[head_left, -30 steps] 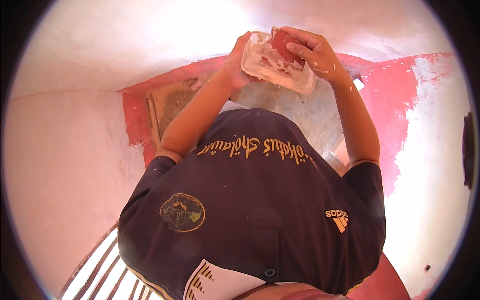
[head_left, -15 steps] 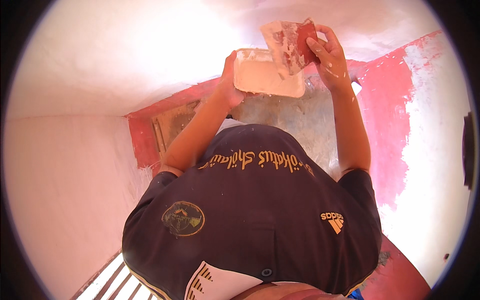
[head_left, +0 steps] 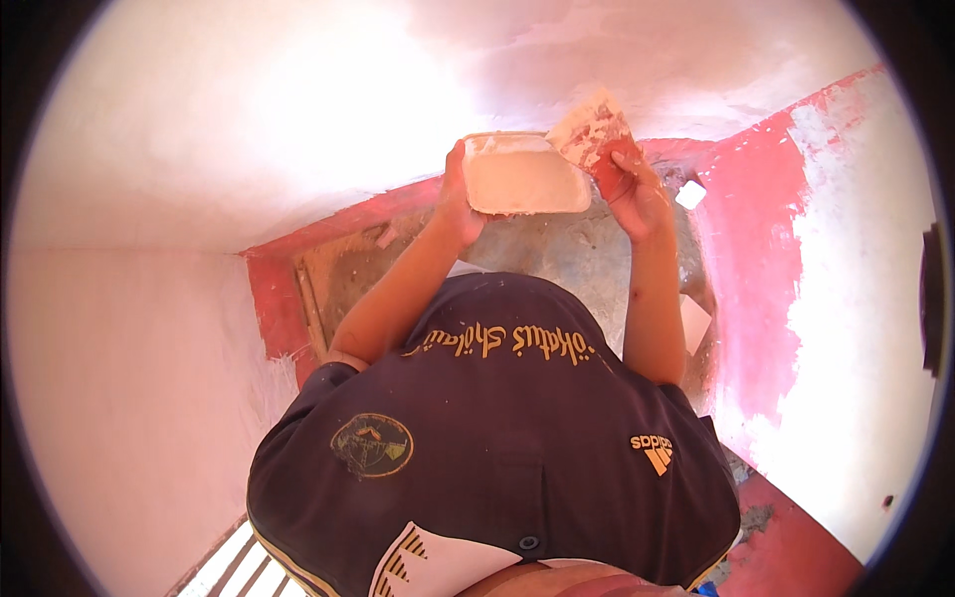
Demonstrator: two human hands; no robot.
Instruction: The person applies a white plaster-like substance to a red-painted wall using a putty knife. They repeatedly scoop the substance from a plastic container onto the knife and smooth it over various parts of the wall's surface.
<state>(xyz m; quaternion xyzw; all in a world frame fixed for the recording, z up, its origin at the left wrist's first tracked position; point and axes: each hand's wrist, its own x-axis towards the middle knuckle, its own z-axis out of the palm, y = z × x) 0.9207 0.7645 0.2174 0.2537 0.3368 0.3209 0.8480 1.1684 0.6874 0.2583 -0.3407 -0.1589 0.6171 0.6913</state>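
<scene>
My left hand (head_left: 461,202) grips the left side of a shallow rectangular plastic tub (head_left: 580,202), its fingers partly hidden beneath. Pale, creamy wall putty (head_left: 522,177) fills much of the tub. In my right hand (head_left: 640,197) is a flat red putty spreader (head_left: 610,167), pinched between thumb and fingers. White putty smears cover its broad end, which tilts up and to the left, overlapping the tub's right rim. Whether the spreader touches the rim, I cannot tell.
Ahead rises a wall with a whitish coat (head_left: 328,109) and a red lower band (head_left: 348,216). The right wall (head_left: 761,259) is part red, part white. Small white pieces (head_left: 690,195) lie on the stained floor (head_left: 567,244). Slatted bars (head_left: 244,567) show at lower left.
The spreader has come down and turned at the tub's right side. Both hands and the tub sit lower in view, and my right forearm has moved inward.
</scene>
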